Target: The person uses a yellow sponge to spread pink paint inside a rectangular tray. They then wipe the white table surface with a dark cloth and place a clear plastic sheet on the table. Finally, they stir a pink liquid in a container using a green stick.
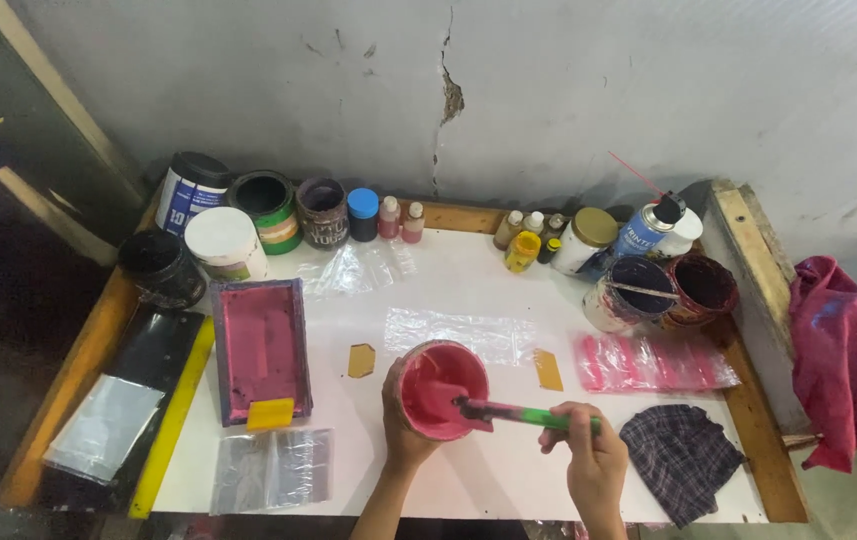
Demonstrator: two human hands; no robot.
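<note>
Pink paint cup (440, 388): positioned near the front centre of the white table (468, 290), upright, interior coated pink. The left hand (400, 425) wraps around its left side and grips it. The right hand (588, 455) is clenched on a green-handled brush (518, 413), whose pink-stained head rests on the cup's right rim. Left of the cup lies a rectangular pink-stained tray (260, 350) with a yellow scraper (270, 413) at its near end. A checked cloth (683, 455) lies just right of the right hand.
</note>
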